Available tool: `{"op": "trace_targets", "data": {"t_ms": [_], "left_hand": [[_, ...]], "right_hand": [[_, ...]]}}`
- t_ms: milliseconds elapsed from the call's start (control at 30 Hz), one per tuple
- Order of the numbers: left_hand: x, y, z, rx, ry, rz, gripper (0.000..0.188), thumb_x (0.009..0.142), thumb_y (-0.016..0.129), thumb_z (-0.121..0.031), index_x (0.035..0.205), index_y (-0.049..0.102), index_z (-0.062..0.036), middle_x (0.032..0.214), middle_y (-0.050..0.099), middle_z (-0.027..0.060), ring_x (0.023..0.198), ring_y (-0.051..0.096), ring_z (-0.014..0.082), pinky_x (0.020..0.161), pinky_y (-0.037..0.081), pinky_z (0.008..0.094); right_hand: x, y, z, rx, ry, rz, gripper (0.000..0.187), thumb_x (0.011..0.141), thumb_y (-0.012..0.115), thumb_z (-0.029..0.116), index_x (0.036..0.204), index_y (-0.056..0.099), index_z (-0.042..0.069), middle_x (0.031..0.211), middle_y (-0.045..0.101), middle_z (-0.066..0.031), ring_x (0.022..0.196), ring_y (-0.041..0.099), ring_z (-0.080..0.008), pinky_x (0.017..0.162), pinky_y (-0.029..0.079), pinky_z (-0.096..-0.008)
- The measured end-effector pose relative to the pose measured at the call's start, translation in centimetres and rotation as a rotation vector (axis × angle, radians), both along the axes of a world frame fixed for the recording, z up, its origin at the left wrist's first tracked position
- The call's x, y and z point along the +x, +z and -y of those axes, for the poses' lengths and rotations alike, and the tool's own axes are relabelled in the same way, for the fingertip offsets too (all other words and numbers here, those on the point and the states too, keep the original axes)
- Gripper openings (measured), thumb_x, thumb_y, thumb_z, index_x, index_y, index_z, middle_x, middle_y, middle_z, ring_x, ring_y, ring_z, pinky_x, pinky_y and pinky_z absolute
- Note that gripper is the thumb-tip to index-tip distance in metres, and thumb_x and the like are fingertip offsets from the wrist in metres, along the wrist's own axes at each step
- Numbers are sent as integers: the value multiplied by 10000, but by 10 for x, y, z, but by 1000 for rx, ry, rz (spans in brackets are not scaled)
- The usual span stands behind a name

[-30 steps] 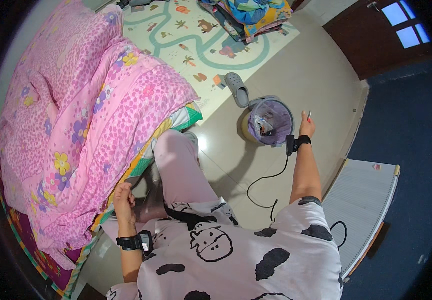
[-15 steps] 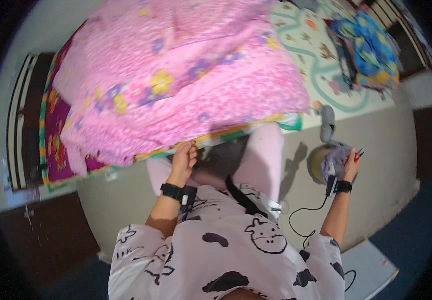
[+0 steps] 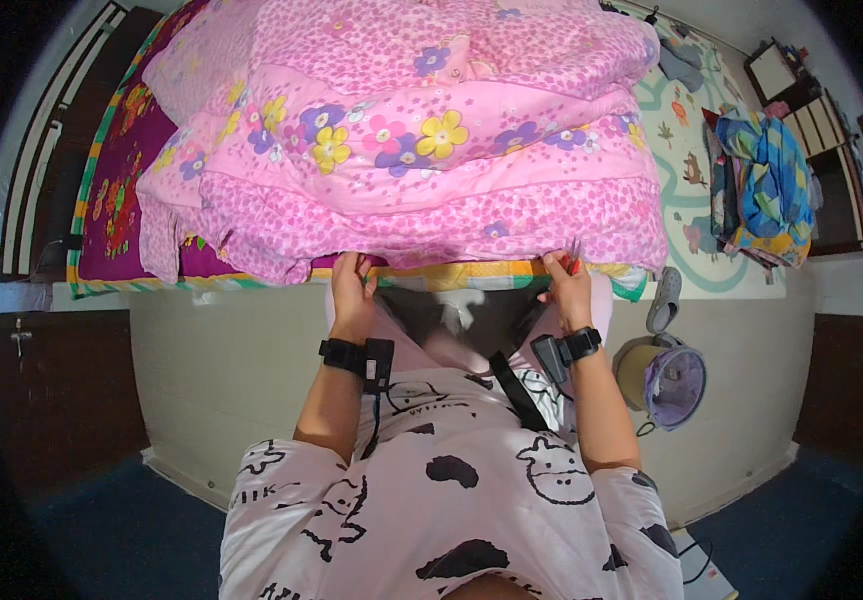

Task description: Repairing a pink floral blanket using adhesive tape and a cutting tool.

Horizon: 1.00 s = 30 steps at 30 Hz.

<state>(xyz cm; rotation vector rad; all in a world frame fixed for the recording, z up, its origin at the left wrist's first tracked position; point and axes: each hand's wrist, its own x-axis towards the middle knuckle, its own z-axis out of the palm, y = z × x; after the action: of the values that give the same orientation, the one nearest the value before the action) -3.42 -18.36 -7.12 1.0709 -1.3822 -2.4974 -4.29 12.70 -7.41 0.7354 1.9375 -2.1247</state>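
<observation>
A pink floral quilt (image 3: 382, 200) lies rumpled over the bed in front of me. At its near edge, my left hand (image 3: 354, 290) is closed, its curled fingertips against the quilt's hem; what they pinch, if anything, is hidden. My right hand (image 3: 567, 285) is at the same edge further right, closed around small scissors (image 3: 575, 262) with red handles and thin metal tips pointing away from me. Most of the scissors is covered by my fingers. Between my hands runs the yellow-and-green border (image 3: 457, 275) of the bed cover.
A lined waste bin (image 3: 674, 390) stands on the floor to my right, with a grey clog (image 3: 665, 300) beside it. Folded bright cloth (image 3: 767, 190) lies on a patterned mat (image 3: 687, 180) at the far right. Maroon bedding (image 3: 117, 190) shows on the left.
My right hand has moved from above the waste bin to the bed's edge, still holding the scissors. My left hand stays by the quilt's edge. The view has shifted.
</observation>
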Motion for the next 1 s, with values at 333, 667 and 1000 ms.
{"op": "trace_targets", "data": {"t_ms": [333, 667, 1000], "left_hand": [[3, 1, -7, 173, -162, -10, 118, 841, 543, -208, 845, 543, -90, 807, 574, 26, 750, 556, 138, 601, 451, 271], [-9, -27, 0, 177, -75, -47, 161, 862, 516, -245, 877, 530, -86, 760, 579, 38, 664, 578, 151, 555, 454, 269], [1, 21, 16, 206, 35, -213, 187, 853, 546, -240, 930, 522, -71, 834, 589, 45, 717, 586, 177, 638, 505, 327]], "right_hand": [[-12, -9, 45, 64, -162, -73, 187, 781, 623, 173, 854, 468, 98, 747, 503, 5, 622, 496, -92, 399, 418, -227], [-29, -16, 50, -91, -332, -109, 152, 789, 600, 120, 852, 464, 98, 715, 492, 1, 513, 464, -96, 395, 407, -242], [-4, 30, 13, -130, -364, -299, 96, 801, 526, 70, 883, 484, 96, 645, 434, 33, 473, 381, -63, 424, 343, -217]]}}
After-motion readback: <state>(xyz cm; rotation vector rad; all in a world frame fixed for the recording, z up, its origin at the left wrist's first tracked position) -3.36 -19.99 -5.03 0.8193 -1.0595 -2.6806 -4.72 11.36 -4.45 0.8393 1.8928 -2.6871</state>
